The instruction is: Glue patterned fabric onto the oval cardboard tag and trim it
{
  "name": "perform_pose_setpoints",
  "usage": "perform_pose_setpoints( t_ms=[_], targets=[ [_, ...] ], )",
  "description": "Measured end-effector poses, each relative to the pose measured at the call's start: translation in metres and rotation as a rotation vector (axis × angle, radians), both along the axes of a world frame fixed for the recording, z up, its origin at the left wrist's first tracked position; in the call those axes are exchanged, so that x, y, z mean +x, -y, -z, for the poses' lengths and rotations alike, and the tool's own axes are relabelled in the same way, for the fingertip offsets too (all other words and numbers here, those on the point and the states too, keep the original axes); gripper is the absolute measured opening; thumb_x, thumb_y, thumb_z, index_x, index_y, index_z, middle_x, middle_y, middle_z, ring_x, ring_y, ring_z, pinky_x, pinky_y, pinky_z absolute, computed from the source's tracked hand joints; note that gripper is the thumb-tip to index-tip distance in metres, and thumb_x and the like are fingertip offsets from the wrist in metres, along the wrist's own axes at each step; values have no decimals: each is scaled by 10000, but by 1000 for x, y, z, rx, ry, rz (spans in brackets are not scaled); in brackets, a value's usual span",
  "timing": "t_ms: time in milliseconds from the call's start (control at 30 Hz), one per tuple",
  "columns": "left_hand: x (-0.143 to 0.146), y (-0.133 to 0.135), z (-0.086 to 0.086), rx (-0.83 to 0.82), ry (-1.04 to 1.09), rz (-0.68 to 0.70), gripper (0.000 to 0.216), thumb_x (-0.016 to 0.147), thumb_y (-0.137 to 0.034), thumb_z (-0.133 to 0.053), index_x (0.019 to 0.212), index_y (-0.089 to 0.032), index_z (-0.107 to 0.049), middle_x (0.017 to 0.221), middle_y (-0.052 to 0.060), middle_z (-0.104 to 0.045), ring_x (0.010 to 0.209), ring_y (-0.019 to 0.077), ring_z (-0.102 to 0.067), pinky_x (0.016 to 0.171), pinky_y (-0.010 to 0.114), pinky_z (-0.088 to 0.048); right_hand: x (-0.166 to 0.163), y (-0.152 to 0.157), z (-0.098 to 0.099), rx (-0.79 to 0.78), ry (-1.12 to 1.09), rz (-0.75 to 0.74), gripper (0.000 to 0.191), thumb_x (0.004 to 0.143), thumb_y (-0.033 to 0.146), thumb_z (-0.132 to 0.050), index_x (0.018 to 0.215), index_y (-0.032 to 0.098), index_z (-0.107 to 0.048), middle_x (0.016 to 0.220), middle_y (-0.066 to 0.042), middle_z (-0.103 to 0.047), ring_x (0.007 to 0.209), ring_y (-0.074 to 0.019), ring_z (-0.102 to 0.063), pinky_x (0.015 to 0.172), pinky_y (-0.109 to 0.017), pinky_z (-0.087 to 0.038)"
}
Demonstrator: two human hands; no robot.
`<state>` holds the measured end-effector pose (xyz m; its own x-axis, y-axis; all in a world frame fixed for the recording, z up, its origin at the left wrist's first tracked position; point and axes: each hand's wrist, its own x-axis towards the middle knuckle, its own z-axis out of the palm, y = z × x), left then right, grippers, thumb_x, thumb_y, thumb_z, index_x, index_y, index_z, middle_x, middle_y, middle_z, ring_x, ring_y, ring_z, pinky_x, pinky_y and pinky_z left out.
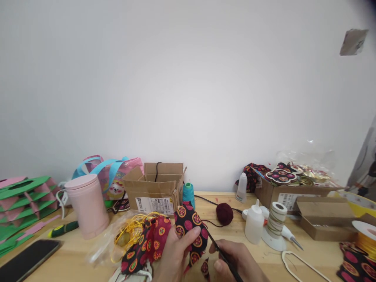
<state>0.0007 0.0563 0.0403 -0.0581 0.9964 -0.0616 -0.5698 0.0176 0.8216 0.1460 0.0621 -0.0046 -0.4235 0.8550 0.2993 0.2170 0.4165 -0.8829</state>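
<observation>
Plain white wall (188,98) rises behind a wooden surface (75,254) crowded along its back edge. At the centre, the left hand (175,250) has its fingers closed on a black patterned fabric piece (185,219), thumb flat on the print. The right hand's (235,256) fingers are wrapped around a dark slim tool (225,260), its tip at or near the fabric's right edge. Just below lies a small patterned scrap (205,268); it suggests some cutting is done, while the piece in the fingers looks unfinished. More patterned cloth (161,237) sits left of the hands, beside tangled yellow cord (132,229). Farther out stand a dark red yarn ball (225,214), an open carton (152,190) and, at right, a box (311,192) heaped with covered shapes (281,176) that look further along.

Whether the tool is scissors or tweezers is hard to tell; its lower end leaves the frame. The left fingertips are hidden behind the cloth, and the white item (145,274) under the cloth is cut off below.
</observation>
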Motion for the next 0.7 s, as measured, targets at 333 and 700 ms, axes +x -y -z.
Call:
perform_pose_setpoints(
  t_ms=[333,700],
  targets=[
    [-5,-3,6,46,-99,123,185,606,-203,-669,777,-142,-635,657,42,-689,615,181,-613,633,300,-451,-2,0,-11,33,35,-4,506,723,606,-386,708,127,-549,464,66,-256,403,-77,-235,362,-195,-220],
    [-3,-2,11,29,-49,120,138,631,-177,-654,750,-158,-586,596,3,-640,547,136,-568,578,276,-428,2,2,-19,111,88,-43,427,775,507,-397,596,136,-509,497,43,-320,439,-78,-266,383,-199,-198]
  ],
)
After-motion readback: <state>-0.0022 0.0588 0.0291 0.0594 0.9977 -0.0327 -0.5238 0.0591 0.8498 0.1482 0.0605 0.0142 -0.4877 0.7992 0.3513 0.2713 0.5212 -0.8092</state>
